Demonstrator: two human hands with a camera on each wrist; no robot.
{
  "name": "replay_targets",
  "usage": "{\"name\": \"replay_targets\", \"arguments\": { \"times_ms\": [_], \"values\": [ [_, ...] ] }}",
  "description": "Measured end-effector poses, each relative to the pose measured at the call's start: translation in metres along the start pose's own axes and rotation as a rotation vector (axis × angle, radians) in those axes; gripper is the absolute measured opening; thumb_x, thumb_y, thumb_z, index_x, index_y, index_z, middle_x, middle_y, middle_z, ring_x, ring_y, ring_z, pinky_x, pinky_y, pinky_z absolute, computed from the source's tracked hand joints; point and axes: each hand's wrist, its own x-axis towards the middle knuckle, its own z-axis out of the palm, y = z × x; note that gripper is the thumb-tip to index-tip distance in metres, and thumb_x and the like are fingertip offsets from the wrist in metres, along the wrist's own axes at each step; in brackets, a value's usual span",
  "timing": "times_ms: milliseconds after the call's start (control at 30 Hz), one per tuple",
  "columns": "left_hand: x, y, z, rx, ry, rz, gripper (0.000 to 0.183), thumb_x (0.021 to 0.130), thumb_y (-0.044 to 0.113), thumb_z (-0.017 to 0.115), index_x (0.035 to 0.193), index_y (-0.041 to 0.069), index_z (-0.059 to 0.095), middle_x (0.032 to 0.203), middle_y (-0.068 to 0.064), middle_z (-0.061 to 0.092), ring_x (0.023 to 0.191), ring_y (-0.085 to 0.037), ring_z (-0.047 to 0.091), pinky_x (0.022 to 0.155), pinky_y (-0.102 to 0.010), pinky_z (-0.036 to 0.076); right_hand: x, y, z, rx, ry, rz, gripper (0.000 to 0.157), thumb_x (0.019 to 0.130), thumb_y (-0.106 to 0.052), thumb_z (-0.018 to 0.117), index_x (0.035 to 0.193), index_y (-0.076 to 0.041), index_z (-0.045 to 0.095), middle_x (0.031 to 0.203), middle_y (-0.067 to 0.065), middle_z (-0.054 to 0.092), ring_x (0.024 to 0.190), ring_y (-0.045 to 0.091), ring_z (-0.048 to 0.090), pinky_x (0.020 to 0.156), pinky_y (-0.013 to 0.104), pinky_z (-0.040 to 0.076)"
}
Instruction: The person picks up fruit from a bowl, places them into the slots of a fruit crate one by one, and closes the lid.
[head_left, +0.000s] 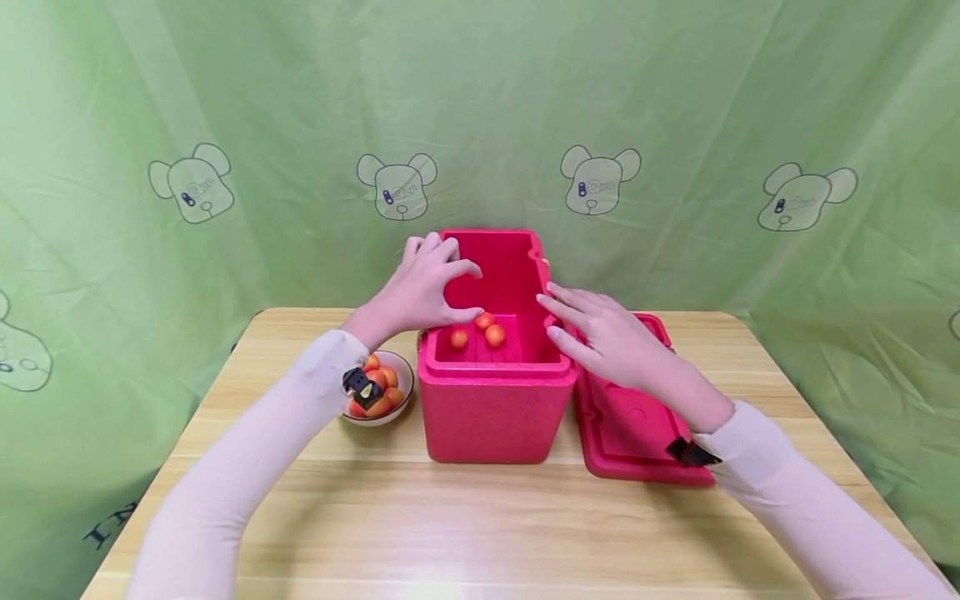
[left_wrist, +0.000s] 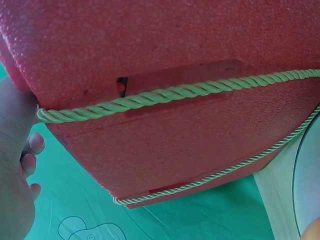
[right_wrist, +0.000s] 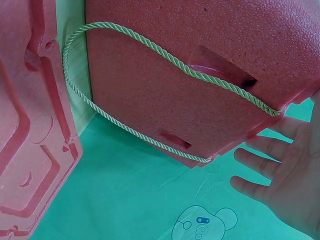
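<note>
A red foam box (head_left: 495, 421) stands upright with its top off; three small round orange fruits (head_left: 495, 335) lie on its floor. Over the left rim hovers my left hand (head_left: 423, 287), fingers bent and thumb apart from them above the inside, with nothing between. My right hand (head_left: 611, 337) has its fingers stretched out at the right rim. In the right wrist view those fingers (right_wrist: 257, 164) are spread beside the box wall. A twisted cord (left_wrist: 175, 95) runs along the box's left side, and another cord (right_wrist: 165, 55) loops on its right side.
Left of the box, partly under my left forearm, is a white bowl (head_left: 402, 372) of several orange fruits. The red lid (head_left: 637, 433) lies on the wooden table (head_left: 450, 525) to the right. A green curtain (head_left: 495, 100) with bear-head drawings hangs behind.
</note>
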Motion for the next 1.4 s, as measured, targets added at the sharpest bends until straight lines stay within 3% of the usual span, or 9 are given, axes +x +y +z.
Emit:
{"name": "replay_targets", "arguments": {
  "times_ms": [600,1000,1400],
  "values": [
    [-0.017,-0.01,-0.005,-0.021,0.056,-0.074,0.043,0.082,0.049,0.077,0.113,0.02,0.072,0.097,-0.003,0.053,0.096,-0.023,0.042,0.094,-0.047,0.029,0.001,0.0,0.001,0.008,0.001,-0.003,0.06,0.102,-0.041,0.054,0.157,-0.02,0.04,0.166,0.006,0.032,0.15,0.034,0.035,0.121,0.056,0.028],
    [-0.045,-0.031,-0.017,-0.068,0.133,-0.131,0.041,0.079,0.045,0.081,0.111,0.02,0.073,0.088,-0.003,0.044,0.089,-0.024,0.036,0.09,-0.046,0.026,0.001,0.002,0.002,0.014,0.005,-0.001,0.06,0.102,-0.039,0.055,0.157,-0.02,0.04,0.166,0.006,0.032,0.151,0.033,0.035,0.12,0.056,0.028],
    [-0.079,-0.053,-0.019,-0.057,0.121,-0.23,0.039,0.078,0.041,0.084,0.11,0.02,0.074,0.085,-0.002,0.042,0.088,-0.025,0.034,0.088,-0.045,0.023,0.001,0.001,0.002,0.026,0.003,0.005,0.061,0.101,-0.037,0.057,0.157,-0.02,0.04,0.167,0.006,0.032,0.151,0.034,0.035,0.12,0.058,0.028]
  ]
}}
